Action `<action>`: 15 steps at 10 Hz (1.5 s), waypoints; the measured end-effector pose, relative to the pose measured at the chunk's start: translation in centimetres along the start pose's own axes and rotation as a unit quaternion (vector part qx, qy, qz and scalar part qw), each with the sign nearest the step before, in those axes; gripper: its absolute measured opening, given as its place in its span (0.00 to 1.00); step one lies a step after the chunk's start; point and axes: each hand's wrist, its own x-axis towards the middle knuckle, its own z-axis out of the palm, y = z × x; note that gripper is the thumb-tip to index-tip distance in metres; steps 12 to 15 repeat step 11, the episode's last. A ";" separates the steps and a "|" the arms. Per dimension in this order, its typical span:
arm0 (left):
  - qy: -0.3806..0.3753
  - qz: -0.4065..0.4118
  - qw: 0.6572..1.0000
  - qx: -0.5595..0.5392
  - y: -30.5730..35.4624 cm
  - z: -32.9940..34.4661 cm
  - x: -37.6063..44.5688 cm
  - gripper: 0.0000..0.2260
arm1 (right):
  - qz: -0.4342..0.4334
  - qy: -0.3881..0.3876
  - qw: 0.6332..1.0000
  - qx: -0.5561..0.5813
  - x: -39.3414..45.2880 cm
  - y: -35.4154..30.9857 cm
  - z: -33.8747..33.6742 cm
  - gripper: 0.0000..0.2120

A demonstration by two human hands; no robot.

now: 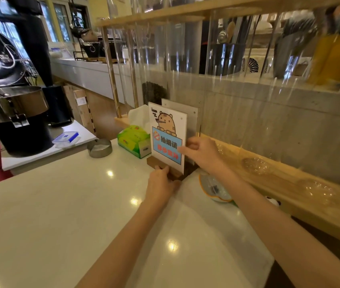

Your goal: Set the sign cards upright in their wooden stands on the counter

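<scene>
A sign card with a cartoon tiger and a blue panel stands upright in a dark wooden stand on the white counter. My left hand grips the front of the wooden stand. My right hand pinches the card's right edge near its lower half. Directly behind it stands a second, grey card, mostly hidden; its base is out of sight.
A green tissue box and a round metal ashtray sit left of the stand. A small dish lies under my right forearm. A wooden ledge with clear tubes runs along the right. A black roaster stands far left.
</scene>
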 end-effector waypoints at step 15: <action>-0.039 0.002 0.995 -0.097 0.2 -6.0 -1.4 0.18 | 0.023 0.127 0.986 -0.103 -1.2 -2.8 0.6 0.16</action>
